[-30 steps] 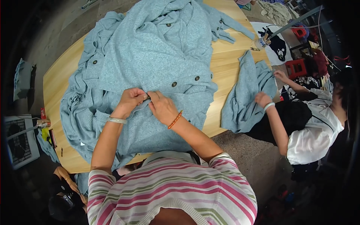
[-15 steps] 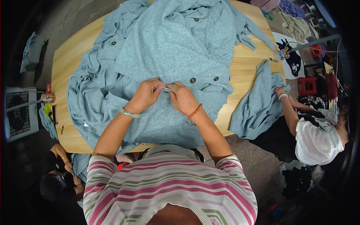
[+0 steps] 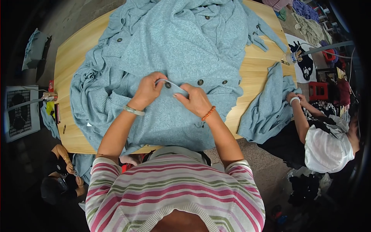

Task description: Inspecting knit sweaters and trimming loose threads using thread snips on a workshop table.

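A blue-grey knitted cardigan lay rumpled across the middle of the wooden table, its folds heaped so that I could not tell whether it was one garment or several. The knit was flecked with paler yarn. Dark round buttons dotted it; taking the hands as the clock's centre, three of them ran off toward three o'clock.

The left hand had its thumb and forefinger drawn nearly together on the cardigan's edge band. The right hand pinched the same band further along toward four o'clock, thumb laid along the cloth and the other fingers curled in. Between them the band bowed slightly, with a dark button showing just beside it.

Pale wood showed along the table's curved edge from eight to ten o'clock. The cloth reached close to the near edge at six, where the striped top came close. Toward three, a strip of wood divided the heap from another blue-grey garment, handled by a co-worker. A jar stood between two and three.
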`<state>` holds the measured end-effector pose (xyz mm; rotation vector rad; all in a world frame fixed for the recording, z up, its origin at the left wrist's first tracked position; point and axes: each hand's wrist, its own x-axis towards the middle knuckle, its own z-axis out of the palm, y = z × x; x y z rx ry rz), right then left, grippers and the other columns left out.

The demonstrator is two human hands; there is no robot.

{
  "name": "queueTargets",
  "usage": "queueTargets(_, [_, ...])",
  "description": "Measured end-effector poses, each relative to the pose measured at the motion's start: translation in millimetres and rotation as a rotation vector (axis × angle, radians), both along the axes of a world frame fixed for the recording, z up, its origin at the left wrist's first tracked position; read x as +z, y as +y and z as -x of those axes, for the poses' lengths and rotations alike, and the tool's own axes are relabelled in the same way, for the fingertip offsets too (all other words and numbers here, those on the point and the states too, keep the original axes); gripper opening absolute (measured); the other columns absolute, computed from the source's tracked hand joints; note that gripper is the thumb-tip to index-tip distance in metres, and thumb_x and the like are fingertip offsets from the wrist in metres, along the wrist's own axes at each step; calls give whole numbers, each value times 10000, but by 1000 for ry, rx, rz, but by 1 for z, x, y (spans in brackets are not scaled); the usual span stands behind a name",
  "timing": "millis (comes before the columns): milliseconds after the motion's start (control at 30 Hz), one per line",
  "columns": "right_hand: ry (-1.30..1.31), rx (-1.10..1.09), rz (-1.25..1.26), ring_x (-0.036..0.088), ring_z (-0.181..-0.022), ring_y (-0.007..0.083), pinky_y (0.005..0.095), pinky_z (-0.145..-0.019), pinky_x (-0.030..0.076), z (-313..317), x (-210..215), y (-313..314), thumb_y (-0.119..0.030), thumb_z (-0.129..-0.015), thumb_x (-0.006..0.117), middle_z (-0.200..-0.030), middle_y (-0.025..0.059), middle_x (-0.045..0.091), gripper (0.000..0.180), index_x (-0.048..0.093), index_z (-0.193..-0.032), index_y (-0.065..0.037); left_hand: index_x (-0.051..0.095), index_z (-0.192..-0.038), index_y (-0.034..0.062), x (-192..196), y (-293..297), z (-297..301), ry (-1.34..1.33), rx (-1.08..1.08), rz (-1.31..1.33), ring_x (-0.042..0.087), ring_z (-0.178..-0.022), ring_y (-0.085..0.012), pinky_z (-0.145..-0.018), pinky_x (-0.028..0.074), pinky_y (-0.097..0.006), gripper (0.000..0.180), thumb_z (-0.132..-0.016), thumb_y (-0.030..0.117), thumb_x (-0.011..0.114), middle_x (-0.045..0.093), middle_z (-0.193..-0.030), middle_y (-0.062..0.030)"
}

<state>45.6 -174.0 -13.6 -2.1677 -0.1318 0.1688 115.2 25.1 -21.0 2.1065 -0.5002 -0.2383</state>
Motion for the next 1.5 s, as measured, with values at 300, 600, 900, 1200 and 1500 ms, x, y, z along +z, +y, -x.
queueTargets(300, [-176, -153, 100, 606, -681, 370, 437, -601, 481, 32, -9, -51, -136, -765, 687, -761, 171, 617, 92, 667, -792, -51, 583, -1036, 62, 40, -79, 43, -491, -396, -141, 524, -1020, -316, -867, 394, -414, 268, -768, 68, 587, 572, -1063, -135])
queueTargets(600, [-332, -161, -27, 600, -726, 363, 409, -624, 489, 54, -22, -32, -56, -821, 626, -783, 179, 594, 94, 626, -886, 12, 614, -744, 27, -24, -78, 41, -414, -409, -401, 604, -797, -337, -731, 465, -424, 69, -682, 56, 607, 621, -771, -151])
queueTargets(900, [-207, -212, -79, 653, -646, 311, 381, -600, 512, 48, -28, -35, -24, -812, 609, -795, 198, 629, 150, 611, -954, 26, 616, -992, -21, -26, -105, 7, -106, -192, -140, 594, -905, -349, -753, 502, -400, 245, -761, 50, 573, 597, -969, -194])
queueTargets(1200, [-214, -226, 100, 606, -781, 408, 448, -690, 494, 46, -34, -42, -37, -797, 600, -860, 236, 615, 137, 604, -917, 29, 596, -894, 10, -35, -125, 17, -351, -125, -361, 597, -889, -360, -723, 508, -446, 142, -778, 92, 600, 590, -926, -197])
queueTargets(1500, [-218, -244, 171, 609, -804, 415, 464, -698, 502, 38, -41, -46, -43, -803, 594, -903, 229, 615, 144, 580, -940, -1, 655, -831, 8, -44, -120, 5, 63, -170, -178, 625, -677, -273, -620, 499, -386, 96, -798, 98, 644, 653, -774, -151])
